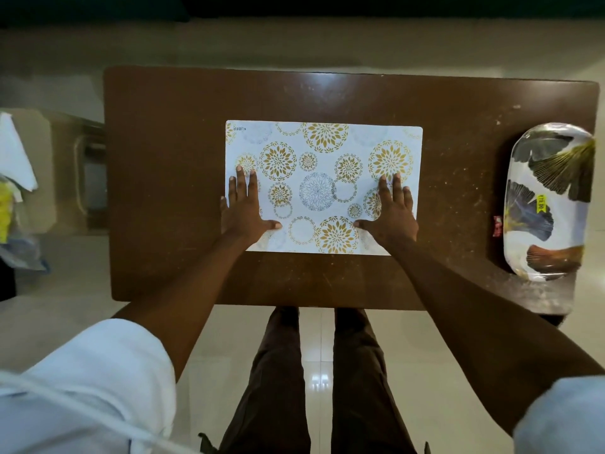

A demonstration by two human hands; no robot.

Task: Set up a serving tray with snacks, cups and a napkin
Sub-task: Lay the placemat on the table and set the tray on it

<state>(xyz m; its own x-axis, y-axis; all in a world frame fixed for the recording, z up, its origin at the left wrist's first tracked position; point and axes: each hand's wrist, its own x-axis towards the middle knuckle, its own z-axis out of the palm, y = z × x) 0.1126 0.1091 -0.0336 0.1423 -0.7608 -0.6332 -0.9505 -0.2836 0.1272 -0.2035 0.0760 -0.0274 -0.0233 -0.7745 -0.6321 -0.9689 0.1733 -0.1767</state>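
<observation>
Looking down from head height at a brown table (163, 142), where a person's two hands lie flat on a white placemat (322, 158) printed with gold flower circles. The left hand (244, 204) presses the mat's 8 o'clock side and the right hand (393, 208) its 4 o'clock side. All fingers are straight and spread, thumbs pointing inward, gripping nothing.

The oval serving tray (550, 204), patterned with fan-shaped leaves, sits at 3 o'clock from the mat, well apart from it, at the table's right edge. Its long axis runs from 12 to 6 o'clock, so one long side faces the hands. The right hand is clearly nearer.

No snacks or cups are in view, so the setup seems barely begun. A white sheet (16, 152) lies off the table at 9 o'clock; whether it is the napkin cannot be told.
</observation>
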